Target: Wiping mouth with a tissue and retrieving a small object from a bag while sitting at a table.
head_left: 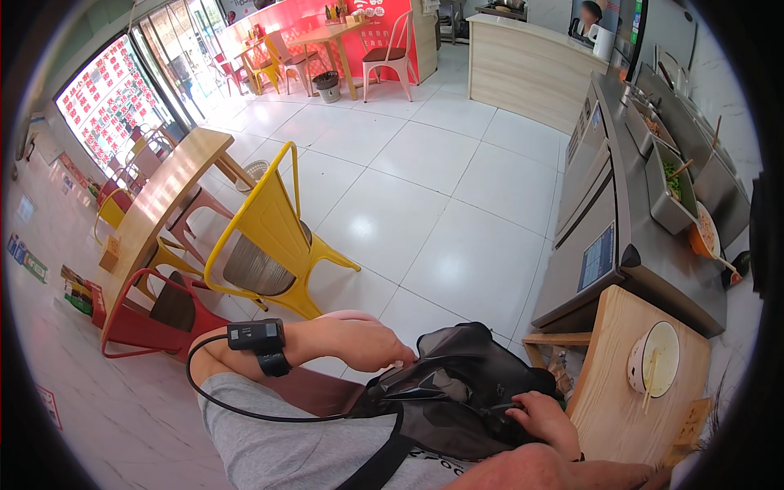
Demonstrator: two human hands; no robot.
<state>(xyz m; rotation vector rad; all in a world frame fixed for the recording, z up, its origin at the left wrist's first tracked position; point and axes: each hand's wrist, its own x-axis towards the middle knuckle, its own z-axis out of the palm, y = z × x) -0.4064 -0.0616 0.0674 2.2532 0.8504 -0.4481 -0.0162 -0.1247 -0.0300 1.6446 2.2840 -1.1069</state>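
In front of my body a black, slightly shiny fabric bag (465, 355) hangs with its mouth spread. A black strap (384, 467) runs from it across my grey shirt. My left hand (377, 345) is closed, with thumb and forefinger pinching the bag's left edge. Lower on the right, the curled fingers of my right hand (545, 416) grip the edge on that side. Something pale (447, 384) shows inside the opening, too unclear to name. On my left wrist a black device (256, 335) is strapped, and a cable loops from it.
A wooden table (604, 359) at my right bears a white bowl (653, 359) with chopsticks. Beyond it runs a steel counter (637, 253) with food pans. At left are a yellow chair (273, 237), a red chair (163, 322) and a long table (175, 175). Someone (586, 23) is behind the far counter.
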